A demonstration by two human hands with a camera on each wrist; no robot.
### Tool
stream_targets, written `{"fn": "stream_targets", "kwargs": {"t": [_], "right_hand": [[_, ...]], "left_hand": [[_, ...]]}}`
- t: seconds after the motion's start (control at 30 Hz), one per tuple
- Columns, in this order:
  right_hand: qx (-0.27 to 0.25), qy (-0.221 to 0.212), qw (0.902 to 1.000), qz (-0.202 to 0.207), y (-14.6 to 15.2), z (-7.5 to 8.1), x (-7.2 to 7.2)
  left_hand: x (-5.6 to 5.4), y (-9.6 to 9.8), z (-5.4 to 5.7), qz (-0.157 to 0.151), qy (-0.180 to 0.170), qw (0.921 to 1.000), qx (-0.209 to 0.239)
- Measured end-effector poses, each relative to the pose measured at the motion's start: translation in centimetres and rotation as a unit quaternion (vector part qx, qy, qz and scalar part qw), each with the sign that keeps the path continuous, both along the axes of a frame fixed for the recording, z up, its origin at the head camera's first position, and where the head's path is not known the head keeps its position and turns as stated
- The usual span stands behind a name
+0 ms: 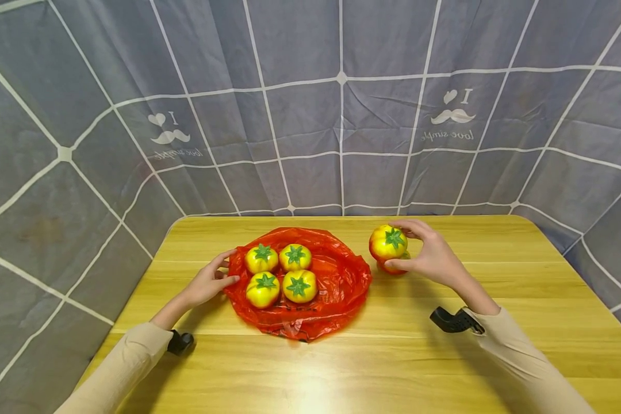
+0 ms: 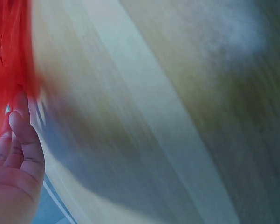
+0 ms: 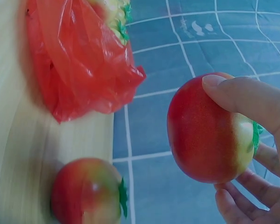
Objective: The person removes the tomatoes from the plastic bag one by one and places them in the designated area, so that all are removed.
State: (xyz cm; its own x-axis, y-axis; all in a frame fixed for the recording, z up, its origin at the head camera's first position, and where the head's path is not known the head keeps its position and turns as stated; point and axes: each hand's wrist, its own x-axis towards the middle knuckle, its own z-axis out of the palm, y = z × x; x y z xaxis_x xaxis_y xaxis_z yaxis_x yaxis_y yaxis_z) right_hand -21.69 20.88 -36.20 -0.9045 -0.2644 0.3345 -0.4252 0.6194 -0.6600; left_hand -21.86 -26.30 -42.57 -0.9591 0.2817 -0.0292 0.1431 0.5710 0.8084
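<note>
Raised over the table on the right, my right hand (image 1: 430,253) grips a red-and-yellow tomato-like fruit (image 1: 387,241) with a green star-shaped calyx. In the right wrist view the thumb lies over the red side of this held fruit (image 3: 200,130). A second such fruit (image 3: 86,191) rests on the table below it, mostly hidden in the head view. A red plastic bag (image 1: 336,282) lies spread with its mouth upward. Several matching fruits (image 1: 299,286) sit grouped in its left half. My left hand (image 1: 209,283) holds the bag's left edge, fingers curled at the plastic (image 2: 9,56).
A light wooden table (image 1: 310,374) carries everything. Grey cloth (image 1: 310,132) with white grid lines hangs behind it and at both sides. Black wrist devices (image 1: 452,319) are strapped at the beige sleeves (image 1: 522,351).
</note>
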Motion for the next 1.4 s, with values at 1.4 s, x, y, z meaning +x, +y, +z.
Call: {"fn": "stream_targets", "kwargs": {"t": [1.4], "right_hand": [[-0.008,0.018,0.9977,-0.064,7.3,-3.6,1.5]], "left_hand": [[0.1,-0.1,-0.3,-0.003,-0.009,0.9998,0.016]]}}
